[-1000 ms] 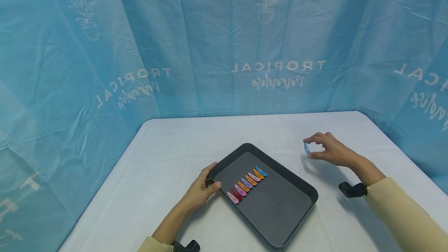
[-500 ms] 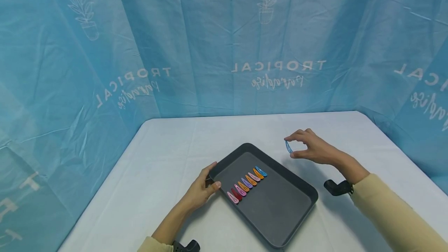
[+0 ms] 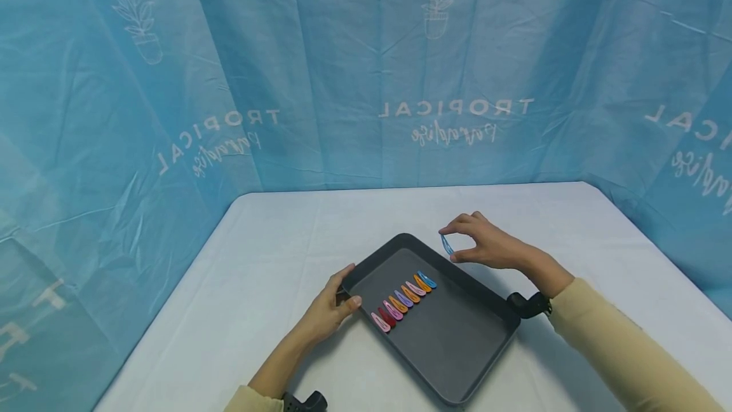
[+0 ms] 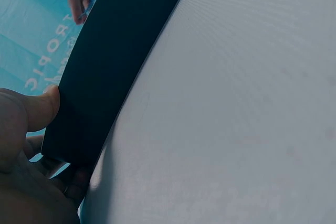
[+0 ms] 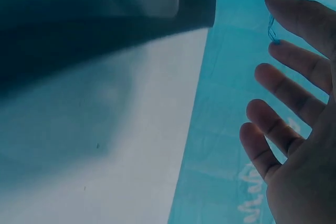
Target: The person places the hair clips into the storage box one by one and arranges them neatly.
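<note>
A dark grey baking tray [image 3: 457, 348] lies at an angle on the white table. My left hand [image 3: 325, 313] grips its left corner; in the left wrist view the thumb [image 4: 44, 109] is at the rim and the fingers reach under the tray's side. Between thumb and index finger, my right hand [image 3: 488, 245] pinches a light blue snap hair clip [image 3: 446, 245] above the tray's far edge. Inside the tray runs a slanting row of several snap clips: pink [image 3: 380, 323], dark red [image 3: 386, 317], purple [image 3: 403, 299], orange [image 3: 422, 283] and, at the far end, blue [image 3: 426, 280].
The white-covered table [image 3: 274, 240] extends around the tray on all sides. A blue printed curtain [image 3: 332, 81] hangs behind and to the sides. Each wrist wears a black camera mount; the right mount [image 3: 527, 304] is over the tray's right corner.
My right hand has moved left with the blue hair clip, from right of the tray to its far edge. The left hand, the tray and the row of clips stay put.
</note>
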Tool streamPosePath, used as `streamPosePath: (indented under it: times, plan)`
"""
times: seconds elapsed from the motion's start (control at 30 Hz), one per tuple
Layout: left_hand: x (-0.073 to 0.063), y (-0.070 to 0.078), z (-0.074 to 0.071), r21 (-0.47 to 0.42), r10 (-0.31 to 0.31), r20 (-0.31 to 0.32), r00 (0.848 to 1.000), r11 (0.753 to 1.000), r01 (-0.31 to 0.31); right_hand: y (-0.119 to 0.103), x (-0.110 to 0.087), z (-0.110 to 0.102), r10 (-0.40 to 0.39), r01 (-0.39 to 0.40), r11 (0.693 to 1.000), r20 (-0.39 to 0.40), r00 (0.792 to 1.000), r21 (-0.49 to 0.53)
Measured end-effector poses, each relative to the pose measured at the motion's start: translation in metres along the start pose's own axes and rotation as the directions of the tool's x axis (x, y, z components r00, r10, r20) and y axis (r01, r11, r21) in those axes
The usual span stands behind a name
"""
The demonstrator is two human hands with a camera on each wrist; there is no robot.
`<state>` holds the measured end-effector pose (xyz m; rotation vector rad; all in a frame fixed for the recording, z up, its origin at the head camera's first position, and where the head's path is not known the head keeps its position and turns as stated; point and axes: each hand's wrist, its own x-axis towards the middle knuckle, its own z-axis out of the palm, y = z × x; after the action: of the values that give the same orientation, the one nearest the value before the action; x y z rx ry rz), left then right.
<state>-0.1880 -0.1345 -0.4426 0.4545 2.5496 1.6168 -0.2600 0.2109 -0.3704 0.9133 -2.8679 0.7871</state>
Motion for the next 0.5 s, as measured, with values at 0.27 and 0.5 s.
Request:
streamPosePath:
  times: [0.27,0.5]
  plan:
    - [0.0,-0.004,0.0,0.004,-0.008,0.01,1.0,1.0,0.008,-0.008,0.011,0.011,-0.029,0.03,0.999,0.06,0.998,-0.014]
    - [0.001,-0.004,-0.001,-0.007,-0.012,0.008,1.0,1.0,0.012,-0.007,0.017,0.021,-0.016,0.021,0.999,0.111,0.994,-0.044]
